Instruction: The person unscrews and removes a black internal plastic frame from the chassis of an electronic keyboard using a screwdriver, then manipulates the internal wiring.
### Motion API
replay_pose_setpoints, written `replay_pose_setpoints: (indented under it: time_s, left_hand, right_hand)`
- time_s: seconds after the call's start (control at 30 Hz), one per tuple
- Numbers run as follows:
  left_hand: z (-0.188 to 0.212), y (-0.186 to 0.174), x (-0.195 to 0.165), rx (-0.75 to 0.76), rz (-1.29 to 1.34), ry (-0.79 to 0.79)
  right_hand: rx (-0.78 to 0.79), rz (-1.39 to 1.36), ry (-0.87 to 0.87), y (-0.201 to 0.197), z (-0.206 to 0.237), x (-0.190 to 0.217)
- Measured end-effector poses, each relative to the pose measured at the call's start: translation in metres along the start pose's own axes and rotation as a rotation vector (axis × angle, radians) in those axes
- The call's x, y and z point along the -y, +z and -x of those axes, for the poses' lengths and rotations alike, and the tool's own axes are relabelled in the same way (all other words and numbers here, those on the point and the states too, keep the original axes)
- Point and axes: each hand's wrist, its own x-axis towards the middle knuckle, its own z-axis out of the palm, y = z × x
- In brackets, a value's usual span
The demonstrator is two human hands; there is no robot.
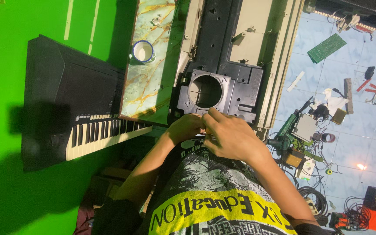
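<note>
On marble slab [146, 87], milky cup [143, 52].

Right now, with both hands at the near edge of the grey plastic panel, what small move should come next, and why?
Probably ease the fingers apart a little to show what they pinch. The left hand and right hand meet at the near edge of the grey panel, just below its round opening, and they hide whatever sits between them, so the grip cannot be checked.

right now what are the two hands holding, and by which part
Both the left hand and right hand meet at the near edge of the dark grey plastic panel with a round opening; the grip itself cannot be told.
</note>
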Motion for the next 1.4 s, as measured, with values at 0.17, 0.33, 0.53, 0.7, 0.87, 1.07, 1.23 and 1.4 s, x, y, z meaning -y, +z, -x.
replay_pose_setpoints:
  time_s: [0.17, 0.33, 0.53, 0.7, 0.87, 1.07, 1.23, 1.4]
  left_hand:
    - [0.002, 0.004, 0.001, -0.049, -0.034, -0.014]
    - [0.002, 0.0, -0.002, -0.05, 0.001, -0.034]
    - [0.002, -0.003, -0.005, -0.055, 0.048, -0.023]
    - [0.003, -0.001, -0.004, -0.067, 0.046, -0.022]
    - [0.002, 0.001, -0.004, -0.078, 0.047, -0.05]
    - [0.005, 0.003, 0.0, -0.039, 0.006, -0.06]
    - [0.004, 0.007, 0.003, -0.033, -0.011, -0.031]
    - [0.006, 0.003, 0.002, -0.046, 0.033, 0.008]
  right_hand:
    - [-0.025, 0.003, -0.014, 0.005, 0.0, -0.003]
    - [-0.035, -0.014, -0.011, 0.006, 0.0, -0.004]
    - [-0.025, -0.007, 0.008, 0.004, 0.0, -0.003]
    - [-0.031, 0.008, -0.003, 0.005, 0.0, -0.004]
    - [-0.045, 0.014, -0.018, 0.006, 0.0, -0.003]
    - [-0.008, 0.078, 0.094, -0.002, 0.0, 0.004]
    - [0.218, 0.079, 0.205, -0.004, -0.002, 0.008]
    - [-0.156, 0.046, -0.106, 0.001, 0.004, 0.003]
